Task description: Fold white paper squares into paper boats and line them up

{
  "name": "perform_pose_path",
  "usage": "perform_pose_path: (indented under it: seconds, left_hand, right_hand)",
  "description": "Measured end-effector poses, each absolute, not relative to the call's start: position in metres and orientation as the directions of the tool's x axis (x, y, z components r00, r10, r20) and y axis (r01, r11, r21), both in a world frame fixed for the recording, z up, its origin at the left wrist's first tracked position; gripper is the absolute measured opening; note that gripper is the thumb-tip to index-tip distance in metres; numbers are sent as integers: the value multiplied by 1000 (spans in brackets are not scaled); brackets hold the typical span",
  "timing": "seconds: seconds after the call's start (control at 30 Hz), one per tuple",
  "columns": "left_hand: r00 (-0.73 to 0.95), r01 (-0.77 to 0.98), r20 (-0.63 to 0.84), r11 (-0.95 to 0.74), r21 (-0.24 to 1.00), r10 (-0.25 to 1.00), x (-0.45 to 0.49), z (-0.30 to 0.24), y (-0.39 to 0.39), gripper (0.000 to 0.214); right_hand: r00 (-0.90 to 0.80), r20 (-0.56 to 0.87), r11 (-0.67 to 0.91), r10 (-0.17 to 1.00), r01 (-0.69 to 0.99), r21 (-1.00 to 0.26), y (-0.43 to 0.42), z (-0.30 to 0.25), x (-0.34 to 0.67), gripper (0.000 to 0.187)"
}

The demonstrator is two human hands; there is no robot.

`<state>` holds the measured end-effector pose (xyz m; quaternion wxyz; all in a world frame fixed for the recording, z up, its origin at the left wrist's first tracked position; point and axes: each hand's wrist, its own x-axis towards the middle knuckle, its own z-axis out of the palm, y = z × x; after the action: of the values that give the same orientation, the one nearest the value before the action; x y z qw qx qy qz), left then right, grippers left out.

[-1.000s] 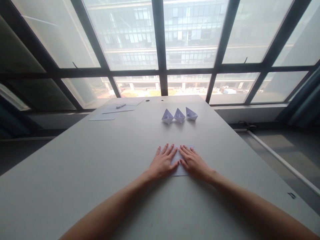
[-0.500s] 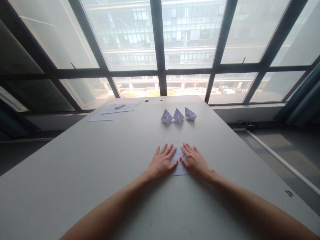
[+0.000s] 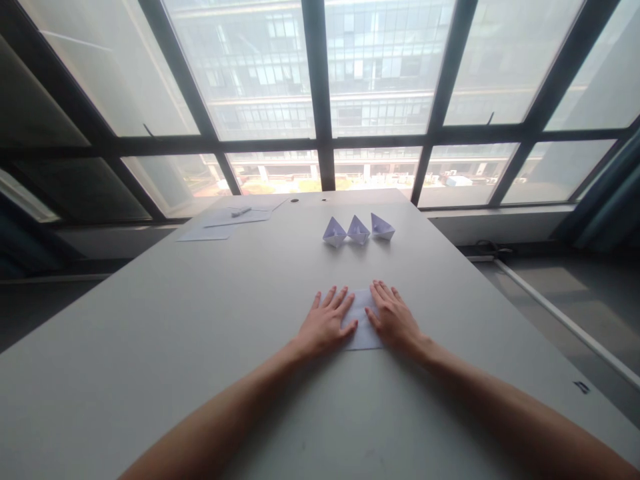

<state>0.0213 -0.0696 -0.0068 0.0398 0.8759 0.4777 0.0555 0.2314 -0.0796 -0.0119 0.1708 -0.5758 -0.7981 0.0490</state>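
Note:
A white sheet of paper (image 3: 361, 323) lies flat on the white table between my hands, its side edges covered by them. My left hand (image 3: 327, 320) rests on the paper's left part with the fingers spread. On its right part lies my right hand (image 3: 395, 317), palm down, the thumb apart from the outstretched fingers. Beyond the hands stand three folded paper boats, side by side: a left one (image 3: 335, 233), a middle one (image 3: 359, 231) and a right one (image 3: 383, 228), which is turned at a different angle.
Several white sheets (image 3: 207, 232) lie at the table's far left, with a small pale object (image 3: 241, 212) on top. A dark cable hole (image 3: 295, 201) is near the far edge. Tall windows stand behind the table (image 3: 200, 320). A small dark mark (image 3: 581, 387) is at the right edge.
My right hand has slid a little to the right and away from me, showing more of the paper. The left hand has stayed almost in place.

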Motion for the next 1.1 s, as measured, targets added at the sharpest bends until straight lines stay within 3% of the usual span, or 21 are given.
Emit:
perform_pose_path:
  seconds: [0.17,0.37,1.1]
  left_hand:
    - [540,830,63,-543,128,840,21,-5,-72,66]
    - [537,832,60,-540,126,841,21,-5,-72,68]
    - [540,828,83,-547,126,837,21,-7,-71,65]
  right_hand:
    - [-396,256,463,882,832,-307,-78,-10,231,60]
    - [-507,161,531,847,785,-319,-80,-7,230,61]
    - [-384,163,416,909,867,-276,-80,-12,229,63]
